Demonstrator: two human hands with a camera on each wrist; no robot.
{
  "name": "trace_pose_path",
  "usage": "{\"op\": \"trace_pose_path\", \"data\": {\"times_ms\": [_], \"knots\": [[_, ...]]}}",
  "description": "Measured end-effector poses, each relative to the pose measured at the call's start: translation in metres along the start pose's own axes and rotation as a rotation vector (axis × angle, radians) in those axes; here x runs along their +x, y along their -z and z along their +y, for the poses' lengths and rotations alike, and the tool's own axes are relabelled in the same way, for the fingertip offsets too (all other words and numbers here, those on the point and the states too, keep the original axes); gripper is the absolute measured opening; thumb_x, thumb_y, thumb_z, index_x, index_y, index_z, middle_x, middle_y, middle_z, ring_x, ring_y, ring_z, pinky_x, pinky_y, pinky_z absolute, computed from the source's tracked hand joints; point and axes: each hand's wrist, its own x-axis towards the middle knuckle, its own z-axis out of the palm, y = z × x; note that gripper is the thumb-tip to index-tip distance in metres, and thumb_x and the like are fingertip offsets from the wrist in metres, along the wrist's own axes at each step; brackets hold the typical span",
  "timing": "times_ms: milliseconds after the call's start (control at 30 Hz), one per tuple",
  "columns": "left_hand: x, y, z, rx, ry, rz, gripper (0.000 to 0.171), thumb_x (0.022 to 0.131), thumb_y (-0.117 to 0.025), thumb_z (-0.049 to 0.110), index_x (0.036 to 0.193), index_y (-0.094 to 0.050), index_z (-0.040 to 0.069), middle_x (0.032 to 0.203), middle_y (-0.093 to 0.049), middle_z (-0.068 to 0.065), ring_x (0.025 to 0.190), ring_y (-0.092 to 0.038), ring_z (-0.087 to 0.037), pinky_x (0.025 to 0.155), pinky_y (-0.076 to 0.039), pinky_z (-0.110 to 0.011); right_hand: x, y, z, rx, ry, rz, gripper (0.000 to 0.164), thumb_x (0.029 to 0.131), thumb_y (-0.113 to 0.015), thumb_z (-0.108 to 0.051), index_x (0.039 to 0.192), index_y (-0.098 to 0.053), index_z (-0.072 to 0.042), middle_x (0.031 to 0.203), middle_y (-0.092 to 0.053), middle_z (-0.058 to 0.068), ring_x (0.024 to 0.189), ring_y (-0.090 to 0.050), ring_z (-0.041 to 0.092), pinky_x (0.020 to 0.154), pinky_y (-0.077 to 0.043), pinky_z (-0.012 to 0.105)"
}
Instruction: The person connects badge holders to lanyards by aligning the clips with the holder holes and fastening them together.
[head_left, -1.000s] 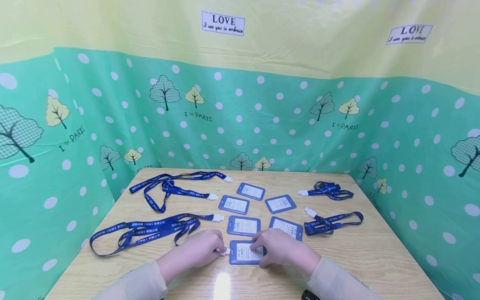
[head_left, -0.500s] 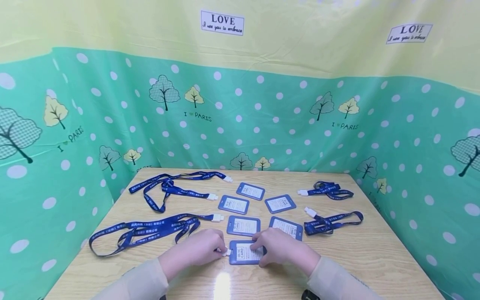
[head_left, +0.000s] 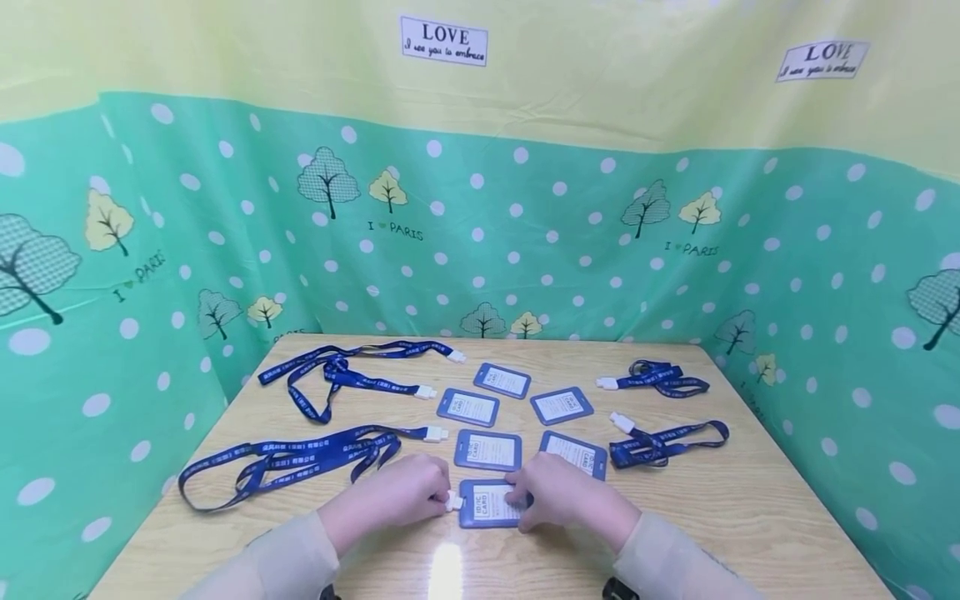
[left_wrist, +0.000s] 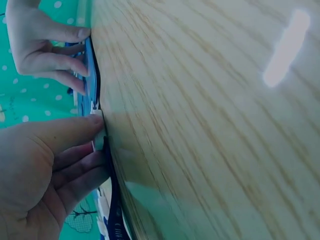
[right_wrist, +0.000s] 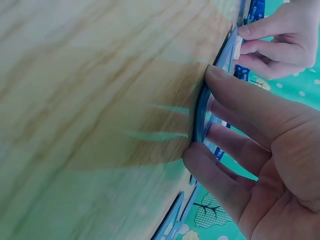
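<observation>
Near the front of the table, my left hand point(head_left: 408, 496) pinches the white clip point(head_left: 454, 502) of a dark blue lanyard point(left_wrist: 114, 205) between thumb and fingers. The clip's tip is at the slotted left end of a blue ID badge holder point(head_left: 489, 508); whether it is through the slot I cannot tell. My right hand point(head_left: 561, 493) holds that same badge holder at its right end. In the right wrist view, its thumb and one finger grip the holder's edges point(right_wrist: 200, 115), while other fingers touch its face. Most of the held lanyard is hidden under the left hand in the head view.
Several other blue badge holders point(head_left: 487, 451) lie just beyond the hands. Lanyards with white clips are spread out at the left point(head_left: 315, 454), and two folded lanyards point(head_left: 667, 446) lie at the right. A polka-dot curtain point(head_left: 480, 217) encloses the wooden table point(head_left: 720, 517).
Both hands, the clip and the badge holder stay almost where they were. The head view has tilted very slightly.
</observation>
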Motion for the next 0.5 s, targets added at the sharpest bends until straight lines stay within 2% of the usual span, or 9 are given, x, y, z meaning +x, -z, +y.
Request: {"op": "trace_pose_path", "data": {"times_ms": [267, 500], "knots": [[0.0025, 0.0014, 0.0007, 0.002, -0.024, -0.013, 0.015, 0.086, -0.08, 0.014, 0.076, -0.077, 0.024, 0.086, -0.064, 0.015, 0.077, -0.058, 0.003, 0.074, -0.053, -0.016, 0.0012, 0.0021, 0.0006, 0.013, -0.008, 0.002, 0.039, 0.072, -0.092, -0.029, 0.109, -0.079, -0.032, 0.127, -0.068, -0.011, 0.127, -0.059, 0.026, 0.106, -0.048, 0.045], [0.0014, 0.0026, 0.001, 0.01, -0.037, 0.008, 0.018, 0.086, -0.08, 0.013, 0.072, -0.076, 0.023, 0.083, -0.061, 0.017, 0.075, -0.055, 0.004, 0.074, -0.053, -0.015, 0.0036, -0.0012, 0.0015, 0.016, -0.011, 0.024, 0.038, 0.07, -0.092, -0.03, 0.106, -0.08, -0.031, 0.126, -0.069, -0.011, 0.125, -0.06, 0.026, 0.104, -0.049, 0.045]]}}
